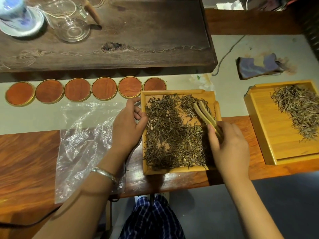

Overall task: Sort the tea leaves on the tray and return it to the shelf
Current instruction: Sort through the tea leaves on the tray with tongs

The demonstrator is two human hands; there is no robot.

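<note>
Tongs (205, 116) handle hidden inside right hand (229, 145) over tea leaves (169, 135)

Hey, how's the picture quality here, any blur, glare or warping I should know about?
Head view: the blue-and-white porcelain cup at top left is motion-smeared; glare streaks the crumpled clear plastic bag; wide-angle warping bends the dark carved wooden tea board edges; the right hand shadows the tea leaves in the square bamboo tray.
</note>
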